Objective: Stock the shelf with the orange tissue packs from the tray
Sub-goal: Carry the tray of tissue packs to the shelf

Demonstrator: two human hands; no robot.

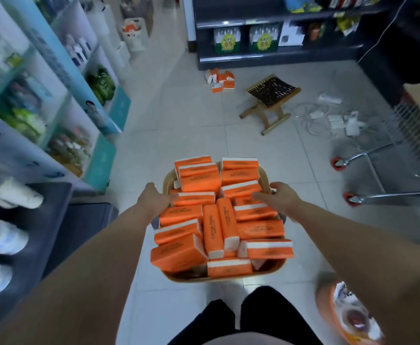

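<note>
Both hands carry the load. White-and-teal shelving unit (54, 83) flanks the left. Left hand (154, 199) curls over the rim of the tan plastic tray (228, 279). Heaped orange tissue packs (191, 252) fill it: probably light, soft and slick-wrapped, best pinched across their long sides. Right hand (277, 199) clasps the opposite rim. Floor is open ahead; wooden folding stool (268, 100) and wire cart (378, 170) crowd the right.

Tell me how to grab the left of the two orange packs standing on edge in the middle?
Come from above and pinch the tissue pack across its long sides, near the middle. It stands on edge, higher than its neighbours, so those sides look reachable. The left hand and right hand grip the tray by its rim; free one first.
</note>
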